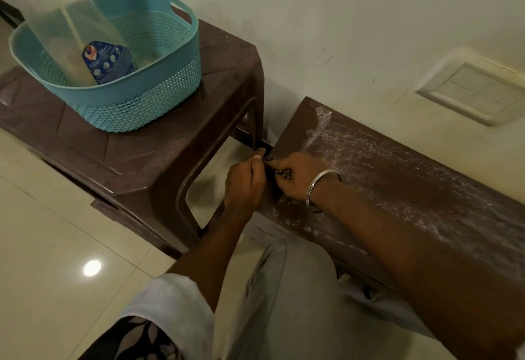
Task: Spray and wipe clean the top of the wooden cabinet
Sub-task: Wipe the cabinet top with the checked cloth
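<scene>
head view:
cabinet [412,189]: brown wooden top, runs from the middle of the scene out to the right, set against the far wall. white foamy spray streaks and droplets cover most of the top, thickest along the far edge and near the left end.
cloth [279,170]: small dark patterned piece, mostly hidden between the two hands at the left end of the cabinet top. only a little of it shows.
left hand [244,183]: at the left corner of the cabinet, fingers curled closed, thumb up, pinching the cloth from the left side.
right hand [295,178]: resting on the left end of the cabinet top, fingers bunched down onto the cloth, touching the left hand.
bracelet [321,186]: silver ring on the right wrist.
stool [136,161]: brown plastic, left of the cabinet, just apart from it.
basket [136,98]: teal perforated plastic, sits on the stool top.
spray bottle [71,33]: clear, with a blue label low down, stands tilted inside the basket; its top is cut off by the frame edge.
floor [56,246]: pale glossy tiles, one bright light reflection near left.
wall plate [477,89]: cream panel on the far wall above the cabinet.
</scene>
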